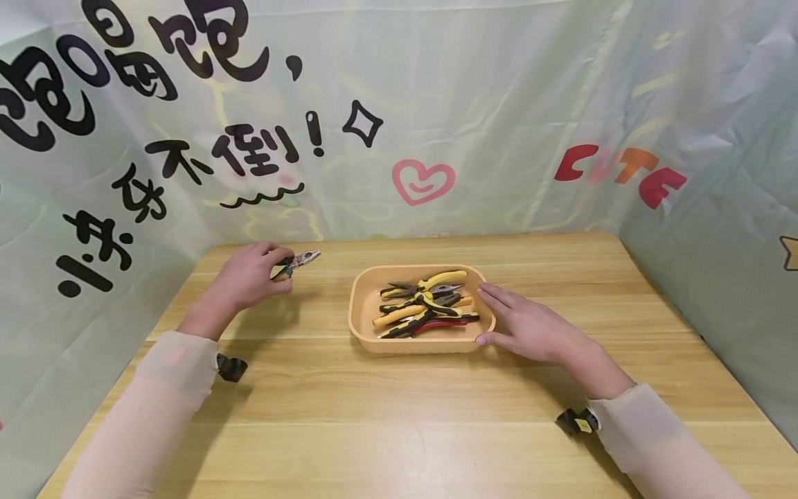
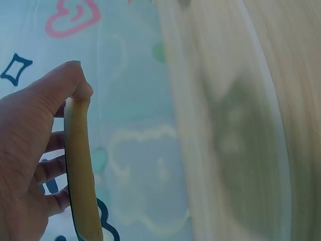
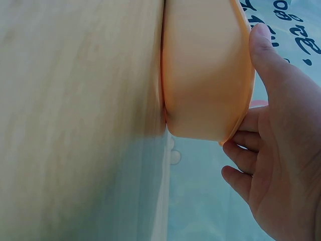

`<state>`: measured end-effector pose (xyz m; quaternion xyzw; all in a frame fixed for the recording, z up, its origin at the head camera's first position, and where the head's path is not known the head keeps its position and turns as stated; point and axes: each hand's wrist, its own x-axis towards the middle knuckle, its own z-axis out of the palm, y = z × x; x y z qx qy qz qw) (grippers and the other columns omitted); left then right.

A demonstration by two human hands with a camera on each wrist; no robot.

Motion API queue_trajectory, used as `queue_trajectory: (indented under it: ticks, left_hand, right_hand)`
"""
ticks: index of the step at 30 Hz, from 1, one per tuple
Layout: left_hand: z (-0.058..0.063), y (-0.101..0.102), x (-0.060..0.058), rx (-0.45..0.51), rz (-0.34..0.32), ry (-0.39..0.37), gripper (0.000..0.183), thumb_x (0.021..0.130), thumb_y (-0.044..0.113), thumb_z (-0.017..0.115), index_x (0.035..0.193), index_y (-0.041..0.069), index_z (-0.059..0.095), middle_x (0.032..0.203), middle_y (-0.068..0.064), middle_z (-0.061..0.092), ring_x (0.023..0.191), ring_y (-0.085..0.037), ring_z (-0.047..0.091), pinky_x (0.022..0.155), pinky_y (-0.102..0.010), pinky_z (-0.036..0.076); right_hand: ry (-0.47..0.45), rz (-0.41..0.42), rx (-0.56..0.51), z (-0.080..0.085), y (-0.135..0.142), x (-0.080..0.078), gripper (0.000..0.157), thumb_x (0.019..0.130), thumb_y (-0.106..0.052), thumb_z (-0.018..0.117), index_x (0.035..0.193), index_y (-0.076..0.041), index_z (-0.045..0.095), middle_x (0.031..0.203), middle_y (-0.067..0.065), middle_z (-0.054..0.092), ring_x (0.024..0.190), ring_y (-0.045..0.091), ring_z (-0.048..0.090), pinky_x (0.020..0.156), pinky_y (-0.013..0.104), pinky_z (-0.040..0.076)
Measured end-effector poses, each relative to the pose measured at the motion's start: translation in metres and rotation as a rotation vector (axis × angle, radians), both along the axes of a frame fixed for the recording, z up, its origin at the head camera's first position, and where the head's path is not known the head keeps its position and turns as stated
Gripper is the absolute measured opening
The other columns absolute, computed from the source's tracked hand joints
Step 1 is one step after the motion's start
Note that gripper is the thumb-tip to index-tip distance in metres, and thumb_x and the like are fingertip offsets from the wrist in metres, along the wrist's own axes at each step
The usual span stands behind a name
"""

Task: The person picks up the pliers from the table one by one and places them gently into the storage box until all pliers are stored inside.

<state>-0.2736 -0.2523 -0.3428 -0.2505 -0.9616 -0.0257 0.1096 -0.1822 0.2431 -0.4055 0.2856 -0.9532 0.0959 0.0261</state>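
Note:
In the head view my left hand holds a pair of pliers above the table's far left part, metal jaws pointing right. In the left wrist view, the thumb of that hand lies at the end of a yellow handle, with the fingers behind it. An orange plastic tray stands in the middle, with several yellow-and-black pliers and a red handle inside. My right hand rests against the tray's right end, fingers extended along the rim.
The wooden table reaches back to a printed cloth backdrop, which also hangs along both sides. Dark cameras are strapped at the left wrist and right wrist.

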Motion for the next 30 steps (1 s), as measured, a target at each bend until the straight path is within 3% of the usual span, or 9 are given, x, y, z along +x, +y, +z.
queue_trajectory:
  ticks: [30]
  left_hand:
    - [0.014,0.057,0.013,0.045,-0.212,0.04,0.048,0.079,0.029,0.071,0.123,0.011,0.065,0.116,-0.013,0.061,0.103,-0.035,0.057,0.088,-0.051,0.047]
  right_hand:
    - [-0.005,-0.001,0.002,-0.001,-0.003,0.002,0.098,0.089,-0.072,0.047,0.154,-0.002,0.027,0.16,0.014,0.023,0.141,0.035,0.031,0.108,0.051,0.035]
